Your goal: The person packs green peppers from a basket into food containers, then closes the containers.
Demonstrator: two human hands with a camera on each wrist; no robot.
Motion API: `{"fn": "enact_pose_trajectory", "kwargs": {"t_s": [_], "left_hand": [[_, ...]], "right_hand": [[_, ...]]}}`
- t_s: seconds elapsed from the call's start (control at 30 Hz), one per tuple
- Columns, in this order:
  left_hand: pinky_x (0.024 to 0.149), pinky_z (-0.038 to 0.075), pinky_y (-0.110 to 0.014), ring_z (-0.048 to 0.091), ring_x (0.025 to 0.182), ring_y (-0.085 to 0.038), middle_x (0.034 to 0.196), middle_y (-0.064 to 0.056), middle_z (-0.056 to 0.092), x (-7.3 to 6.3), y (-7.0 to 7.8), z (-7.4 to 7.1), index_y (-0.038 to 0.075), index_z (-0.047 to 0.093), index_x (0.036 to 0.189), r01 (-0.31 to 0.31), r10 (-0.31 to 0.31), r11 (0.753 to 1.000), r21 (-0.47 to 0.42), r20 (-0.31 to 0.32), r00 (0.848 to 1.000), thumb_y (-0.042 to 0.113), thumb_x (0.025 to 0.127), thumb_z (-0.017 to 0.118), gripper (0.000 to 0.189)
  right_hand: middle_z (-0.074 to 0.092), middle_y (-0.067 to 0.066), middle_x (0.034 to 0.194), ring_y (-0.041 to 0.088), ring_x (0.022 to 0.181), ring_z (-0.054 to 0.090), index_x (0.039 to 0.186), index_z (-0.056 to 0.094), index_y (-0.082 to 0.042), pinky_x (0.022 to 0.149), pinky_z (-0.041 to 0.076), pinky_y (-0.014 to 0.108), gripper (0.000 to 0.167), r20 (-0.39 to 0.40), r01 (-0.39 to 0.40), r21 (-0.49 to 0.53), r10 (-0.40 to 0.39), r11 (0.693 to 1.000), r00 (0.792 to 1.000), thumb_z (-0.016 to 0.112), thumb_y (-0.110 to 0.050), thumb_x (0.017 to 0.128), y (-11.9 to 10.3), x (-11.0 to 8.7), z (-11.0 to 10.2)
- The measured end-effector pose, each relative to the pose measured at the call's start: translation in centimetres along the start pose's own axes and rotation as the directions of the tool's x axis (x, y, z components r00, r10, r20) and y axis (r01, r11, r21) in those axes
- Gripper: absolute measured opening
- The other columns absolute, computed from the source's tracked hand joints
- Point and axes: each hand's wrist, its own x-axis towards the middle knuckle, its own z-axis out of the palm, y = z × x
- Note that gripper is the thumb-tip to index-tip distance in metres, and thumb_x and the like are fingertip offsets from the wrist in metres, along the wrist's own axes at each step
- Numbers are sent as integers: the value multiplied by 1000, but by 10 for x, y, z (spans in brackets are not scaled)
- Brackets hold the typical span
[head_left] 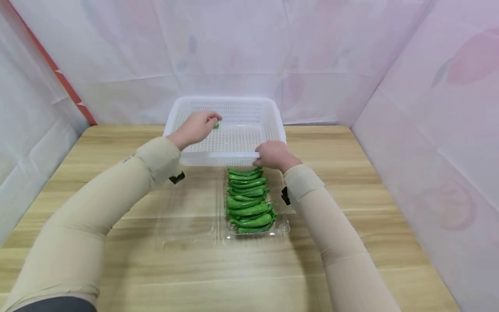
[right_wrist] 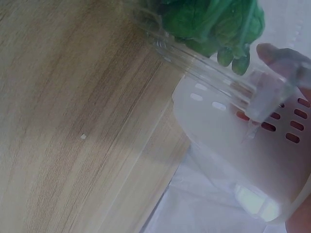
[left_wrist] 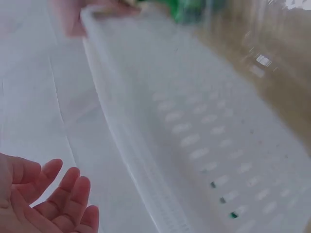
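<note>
A white perforated plastic basket stands at the back of the table, just behind a clear hinged plastic box. My right hand grips its front rim near the right corner. My left hand is over the left part of the basket. In the left wrist view the left hand has loosely bent fingers and an unfilled palm. A small bit of green shows by its fingertips in the head view; the rest is hidden. Green peppers lie stacked crosswise in the box's right half.
The box's clear lid lies folded out flat to the left on the wooden table. Pale printed sheeting hangs behind the table and along both sides. The basket's back is close to the rear sheet.
</note>
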Motion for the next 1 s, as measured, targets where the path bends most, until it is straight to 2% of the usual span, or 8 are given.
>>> {"fn": "enact_pose_trajectory", "kwargs": {"t_s": [0.1,0.23,0.4,0.53,0.6,0.67,0.8,1.0], "left_hand": [[88,41,-42,56,88,-24,135,-16,47,20,-8,-7,1,48,133,62,-61,997,-48,23,998,17,102,30,39],[102,33,-41,41,125,-30,137,-19,43,44,-21,-9,-3,43,135,131,-125,985,-110,55,991,16,101,31,41],[101,34,-42,41,124,-32,136,-21,43,64,-35,-12,-4,40,137,178,-176,972,-156,26,984,18,101,31,43],[86,38,-41,48,84,-29,106,-22,50,70,-49,-15,-8,50,121,182,-181,983,-29,46,982,18,101,29,39],[87,37,-42,46,83,-29,105,-24,50,72,-56,-16,-11,50,119,171,-177,983,71,97,979,17,100,30,39],[93,37,-44,50,92,-33,111,-27,51,73,-64,-16,-11,50,119,159,-191,970,183,173,966,17,98,31,40],[105,27,-49,39,124,-40,134,-28,44,73,-75,-9,-10,46,130,134,-242,928,347,290,926,31,96,44,53],[99,31,-51,43,115,-35,132,-22,46,65,-86,6,1,46,135,280,-380,903,325,303,874,22,95,48,45]], "right_hand": [[59,-2,68,16,60,48,72,59,-14,54,43,34,23,-1,3,9,-3,1000,1000,64,-34,81,-2,-2,3],[59,-2,68,16,60,49,73,60,-14,53,44,33,24,5,4,13,-4,1000,1000,64,-36,82,-5,-4,9],[58,-3,68,16,61,51,72,58,-15,54,46,34,26,11,-15,-3,15,1000,1000,64,-39,82,-9,-8,12],[57,-3,66,17,60,50,71,56,-16,55,46,36,27,6,-2,-19,2,1000,1000,63,-39,82,-13,-9,13],[56,-3,66,17,60,50,70,55,-16,55,46,36,27,-1,4,-23,-4,1000,1000,63,-39,82,-16,-9,13],[56,-4,65,16,60,50,70,55,-17,55,46,36,27,-5,5,-31,-6,1000,1000,63,-39,82,-18,-9,14],[57,-4,66,16,60,51,70,56,-17,53,46,36,26,-3,-5,-45,5,999,1000,63,-39,81,-22,-13,15],[57,-4,68,17,61,51,71,56,-18,51,44,36,26,10,-33,-55,33,998,999,63,-40,82,-26,-16,13]]}}
